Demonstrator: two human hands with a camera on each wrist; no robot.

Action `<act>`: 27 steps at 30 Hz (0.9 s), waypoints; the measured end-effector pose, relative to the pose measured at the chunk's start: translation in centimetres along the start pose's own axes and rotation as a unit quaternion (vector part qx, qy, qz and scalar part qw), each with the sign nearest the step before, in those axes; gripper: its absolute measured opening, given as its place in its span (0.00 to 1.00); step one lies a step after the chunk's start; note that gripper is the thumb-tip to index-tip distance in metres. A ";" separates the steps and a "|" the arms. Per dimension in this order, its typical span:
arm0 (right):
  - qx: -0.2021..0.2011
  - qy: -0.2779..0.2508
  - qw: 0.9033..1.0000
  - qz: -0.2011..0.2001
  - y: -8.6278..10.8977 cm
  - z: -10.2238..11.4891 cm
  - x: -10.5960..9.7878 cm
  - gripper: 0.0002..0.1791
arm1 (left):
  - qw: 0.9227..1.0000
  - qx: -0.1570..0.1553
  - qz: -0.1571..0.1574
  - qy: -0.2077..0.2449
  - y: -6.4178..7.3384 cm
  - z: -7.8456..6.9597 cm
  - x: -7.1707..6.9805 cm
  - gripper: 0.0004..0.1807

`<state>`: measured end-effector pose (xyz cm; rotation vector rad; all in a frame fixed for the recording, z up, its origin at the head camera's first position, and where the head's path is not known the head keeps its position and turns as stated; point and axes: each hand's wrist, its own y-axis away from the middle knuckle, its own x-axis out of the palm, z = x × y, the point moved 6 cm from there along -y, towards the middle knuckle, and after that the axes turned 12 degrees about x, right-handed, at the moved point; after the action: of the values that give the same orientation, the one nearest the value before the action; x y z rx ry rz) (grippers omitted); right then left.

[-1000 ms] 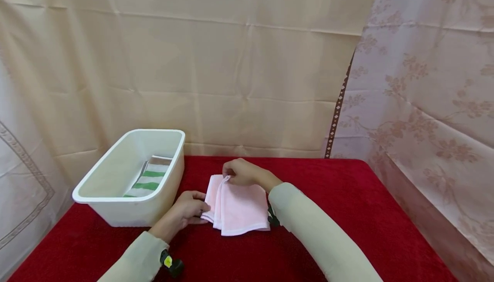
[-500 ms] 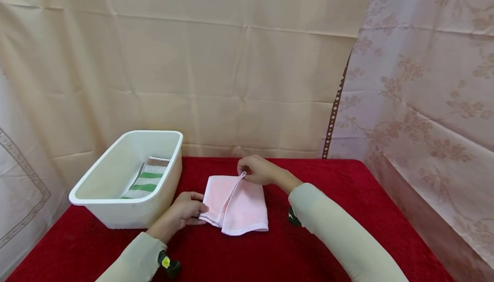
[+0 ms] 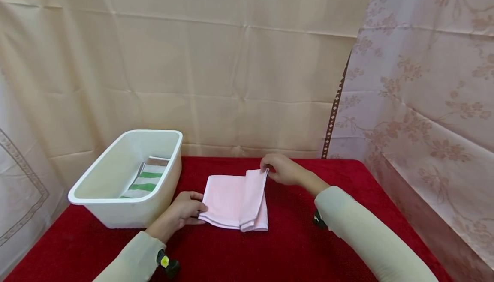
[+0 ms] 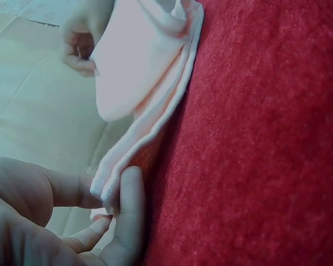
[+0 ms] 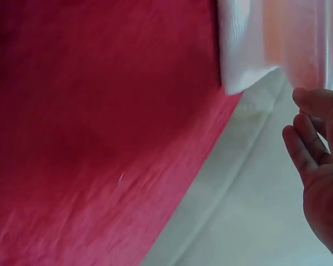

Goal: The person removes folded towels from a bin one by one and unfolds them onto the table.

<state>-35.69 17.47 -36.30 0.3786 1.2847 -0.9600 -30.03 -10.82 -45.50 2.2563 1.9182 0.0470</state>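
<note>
A pink towel [image 3: 224,198] with a white hem lies in folded layers on the red cloth. My left hand [image 3: 186,208] pinches its near left corner; in the left wrist view, thumb and fingers close over the stacked hem edges [image 4: 119,174]. At the far right side, my right hand [image 3: 284,169] pinches a corner of the upper layer between thumb and fingers. That raised flap [image 3: 252,198] stands tilted over the towel's right part. In the right wrist view the flap hangs from the fingertips of the right hand [image 5: 324,160].
A white plastic basin [image 3: 127,209] stands on the left, just beyond my left hand. Inside it lies a folded green-and-white striped towel [image 3: 148,179]. The red-covered table [image 3: 366,196] extends to the right, with beige curtains [image 3: 247,59] behind it.
My right hand has moved to the right, drawing the towel's upper layer across from the left side toward the right edge. The left hand keeps its hold on the near left corner.
</note>
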 end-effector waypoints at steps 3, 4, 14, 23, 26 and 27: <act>0.006 -0.009 1.000 -0.013 1.1 -1.3 -0.8 0.13 | 1.000 0.000 0.005 0.003 0.0 0.0 0.1 0.24; 0.008 -0.014 1.000 -0.016 1.5 -1.7 -1.1 0.13 | 1.000 0.000 0.005 0.003 0.0 0.0 0.1 0.24; 0.064 -0.020 0.996 -0.054 5.3 -6.0 -2.8 0.16 | 1.000 -0.007 0.000 -0.013 0.0 0.0 -0.2 0.23; 0.166 -0.032 0.985 -0.037 7.5 -9.9 -1.7 0.15 | 1.000 -0.013 -0.005 -0.011 -0.1 0.1 -0.4 0.23; 0.210 -0.047 0.976 -0.019 8.2 -11.2 -0.8 0.13 | 1.000 -0.012 -0.002 -0.011 -0.1 0.1 -0.3 0.24; 0.227 -0.053 0.972 -0.012 8.5 -11.6 -0.5 0.13 | 1.000 -0.012 -0.001 -0.010 -0.1 0.1 -0.2 0.24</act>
<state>-36.50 30.90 -41.40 0.6566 0.9665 -1.2805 -30.19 -11.04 -45.65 2.2297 1.9004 0.0464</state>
